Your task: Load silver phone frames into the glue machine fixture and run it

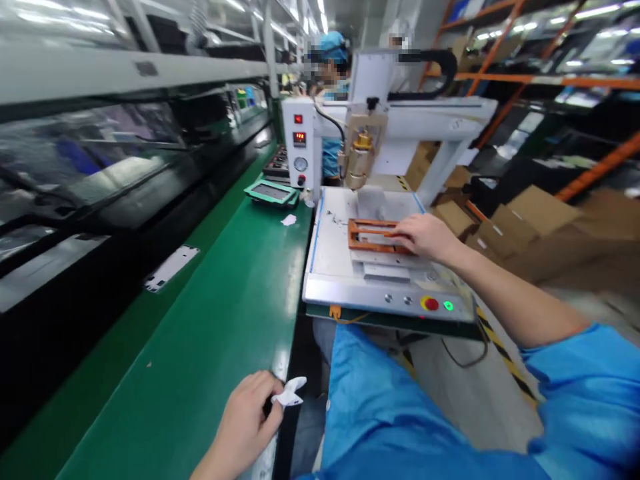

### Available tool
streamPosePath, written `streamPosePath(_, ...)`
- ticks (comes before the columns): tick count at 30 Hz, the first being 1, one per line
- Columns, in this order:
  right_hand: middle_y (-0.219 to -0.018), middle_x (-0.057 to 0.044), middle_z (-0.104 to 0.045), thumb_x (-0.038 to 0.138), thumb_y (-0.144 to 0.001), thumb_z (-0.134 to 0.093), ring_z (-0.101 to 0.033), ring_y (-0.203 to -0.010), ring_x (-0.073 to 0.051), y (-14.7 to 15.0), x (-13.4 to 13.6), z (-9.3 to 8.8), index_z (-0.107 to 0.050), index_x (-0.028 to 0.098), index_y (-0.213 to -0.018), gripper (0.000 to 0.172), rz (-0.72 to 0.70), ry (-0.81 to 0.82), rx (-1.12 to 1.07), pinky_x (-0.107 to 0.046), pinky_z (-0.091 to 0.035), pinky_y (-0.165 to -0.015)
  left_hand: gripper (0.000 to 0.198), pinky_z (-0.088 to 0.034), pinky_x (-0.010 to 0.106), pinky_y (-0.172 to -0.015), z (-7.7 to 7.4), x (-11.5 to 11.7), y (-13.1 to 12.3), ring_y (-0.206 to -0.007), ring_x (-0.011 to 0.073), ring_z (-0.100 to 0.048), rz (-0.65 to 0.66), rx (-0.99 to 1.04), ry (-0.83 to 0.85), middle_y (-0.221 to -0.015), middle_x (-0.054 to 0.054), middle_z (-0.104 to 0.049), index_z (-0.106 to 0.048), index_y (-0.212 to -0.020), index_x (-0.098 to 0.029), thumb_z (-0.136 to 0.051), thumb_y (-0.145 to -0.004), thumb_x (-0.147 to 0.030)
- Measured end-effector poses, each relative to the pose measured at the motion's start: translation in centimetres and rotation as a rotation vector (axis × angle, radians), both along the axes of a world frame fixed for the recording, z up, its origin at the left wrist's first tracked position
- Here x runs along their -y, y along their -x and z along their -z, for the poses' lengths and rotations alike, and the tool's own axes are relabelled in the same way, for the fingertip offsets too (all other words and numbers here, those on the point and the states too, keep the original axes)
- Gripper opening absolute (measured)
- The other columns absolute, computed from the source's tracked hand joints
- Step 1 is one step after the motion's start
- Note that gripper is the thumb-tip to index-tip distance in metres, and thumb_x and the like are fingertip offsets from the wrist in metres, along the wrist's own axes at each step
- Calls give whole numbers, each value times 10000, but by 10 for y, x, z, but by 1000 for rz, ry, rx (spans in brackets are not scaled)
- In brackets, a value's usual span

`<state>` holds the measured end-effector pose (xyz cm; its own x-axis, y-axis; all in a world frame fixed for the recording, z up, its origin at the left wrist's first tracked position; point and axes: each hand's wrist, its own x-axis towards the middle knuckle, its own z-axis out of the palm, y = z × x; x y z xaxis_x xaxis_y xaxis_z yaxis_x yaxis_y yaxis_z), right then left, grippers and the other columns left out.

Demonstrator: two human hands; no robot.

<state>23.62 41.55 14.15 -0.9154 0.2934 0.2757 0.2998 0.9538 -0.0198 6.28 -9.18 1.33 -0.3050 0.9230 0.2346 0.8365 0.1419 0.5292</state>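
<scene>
Near the edge of the green bench, my left hand (246, 415) pinches a crumpled white cloth or tissue (291, 392) between thumb and fingers. My right hand (425, 235) reaches over the bed of a white bench machine (330, 267), its fingers closed on the right end of an orange rectangular frame (356, 236). That frame lies on a metal fixture on the machine bed. Above and behind it hangs the machine's brass-coloured head (359, 160), apart from the frame. Some of the frame's right end is hidden by my fingers.
Green-rimmed trays (271, 192) and a small white scrap (289, 219) lie on the green bench (220, 320). A flat white panel (173, 268) rests further left. A control box (301, 150) stands at the machine's left. A person in a blue cap (333, 47) is behind it; cardboard boxes (545, 210) stand right.
</scene>
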Motion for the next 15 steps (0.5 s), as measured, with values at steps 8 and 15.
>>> streamPosePath(8, -770, -29, -699, 556, -755, -760, -633, -702, -196, -161, 21, 72, -686, 198, -892, 390, 558, 598, 177, -319, -451, -665, 95, -528, 208, -630, 0, 17, 17, -694, 130, -677, 77, -22, -39, -819, -29, -682, -603, -907, -256, -558, -990, -258)
streamPosePath(15, -695, 30, -618, 395, -706, -798, -575, -648, -165, -159, 34, 87, -640, 207, -885, 304, 586, 545, 129, -291, -375, -626, 105, -532, 219, -657, 12, 21, 16, -721, 150, -679, 44, 11, -55, -831, -10, -681, -602, -926, -264, -544, -1005, -300)
